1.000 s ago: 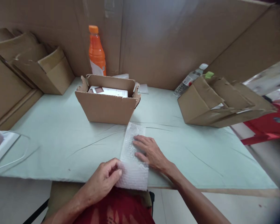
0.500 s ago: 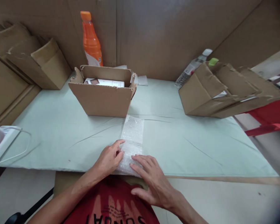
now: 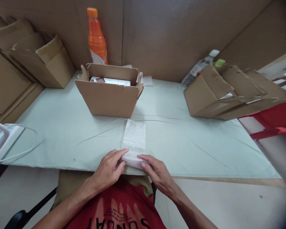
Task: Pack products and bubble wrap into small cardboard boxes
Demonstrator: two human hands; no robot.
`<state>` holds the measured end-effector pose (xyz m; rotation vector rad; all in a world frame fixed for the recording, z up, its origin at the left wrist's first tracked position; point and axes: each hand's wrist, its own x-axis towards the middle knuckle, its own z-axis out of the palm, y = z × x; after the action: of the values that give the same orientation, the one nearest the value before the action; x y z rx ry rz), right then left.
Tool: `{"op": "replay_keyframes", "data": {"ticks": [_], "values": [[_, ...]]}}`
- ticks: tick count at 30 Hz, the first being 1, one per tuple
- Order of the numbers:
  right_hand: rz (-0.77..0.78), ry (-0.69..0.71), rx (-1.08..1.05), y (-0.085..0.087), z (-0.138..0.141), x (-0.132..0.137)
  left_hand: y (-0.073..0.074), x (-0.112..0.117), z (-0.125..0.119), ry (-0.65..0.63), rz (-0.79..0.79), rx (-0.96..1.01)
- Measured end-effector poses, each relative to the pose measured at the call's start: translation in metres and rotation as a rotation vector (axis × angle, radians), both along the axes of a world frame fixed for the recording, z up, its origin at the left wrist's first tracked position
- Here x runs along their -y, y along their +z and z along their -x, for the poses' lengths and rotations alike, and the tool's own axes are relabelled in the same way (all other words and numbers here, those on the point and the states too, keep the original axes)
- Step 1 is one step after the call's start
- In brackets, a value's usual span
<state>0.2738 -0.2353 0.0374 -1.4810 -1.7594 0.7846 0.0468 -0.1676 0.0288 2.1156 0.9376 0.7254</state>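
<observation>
A strip of clear bubble wrap lies at the table's front edge, its far part flat on the cloth. Its near part is folded over into a small thick bundle; whatever may be inside cannot be made out. At the bundle's left end, my left hand grips it between thumb and fingers. My right hand holds the right end the same way, index finger on top and thumb at the near side. Beyond the wrap stands an open cardboard box with a white printed box inside.
An orange drink bottle stands behind the box. Several open cartons line the left side. On the right are more cartons and a clear bottle. A white device with a cable sits at the left edge.
The near part of the bubble wrap has been folded into a more compact bundle. My right hand has shifted to its right end, its fingers now closed in. The view has shifted slightly.
</observation>
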Motion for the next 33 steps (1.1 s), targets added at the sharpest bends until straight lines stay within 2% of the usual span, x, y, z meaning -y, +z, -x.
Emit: {"op": "replay_keyframes", "data": {"ticks": [4,6,9,12,14,17,19,22,24,26,30,33], "values": [[-0.34,-0.205,0.189,0.002,-0.001,0.01,0.0,-0.011,-0.009,0.097,0.183,-0.057],[-0.444,-0.159,0.309,0.002,-0.001,0.013,0.001,-0.016,-0.013,0.124,0.224,-0.097],[-0.426,0.023,0.481,-0.002,0.003,0.007,-0.003,-0.021,-0.018,0.135,0.199,-0.142],[-0.367,0.079,0.591,-0.007,0.006,-0.008,-0.008,-0.023,-0.019,0.171,0.04,-0.12],[-0.351,0.083,0.572,-0.009,0.006,-0.017,-0.008,-0.02,-0.015,0.158,-0.121,-0.08],[-0.327,0.095,0.439,-0.006,0.005,-0.023,-0.004,-0.013,-0.006,0.022,-0.25,-0.044],[-0.253,0.099,0.32,-0.002,0.004,-0.022,0.0,-0.009,0.0,-0.038,-0.209,-0.029],[-0.177,0.037,0.237,0.001,0.001,-0.021,0.003,-0.012,-0.001,0.001,-0.086,-0.03],[-0.265,-0.06,0.304,0.002,0.0,-0.021,0.001,-0.021,-0.007,0.05,-0.068,-0.068],[-0.365,-0.098,0.413,0.002,0.0,-0.021,-0.004,-0.033,-0.015,0.092,-0.091,-0.129],[-0.341,0.074,0.579,-0.002,0.004,-0.027,-0.009,-0.044,-0.023,0.178,-0.051,-0.153],[-0.357,0.049,0.511,-0.007,0.006,-0.036,-0.009,-0.033,-0.018,0.291,0.178,0.047]]}}
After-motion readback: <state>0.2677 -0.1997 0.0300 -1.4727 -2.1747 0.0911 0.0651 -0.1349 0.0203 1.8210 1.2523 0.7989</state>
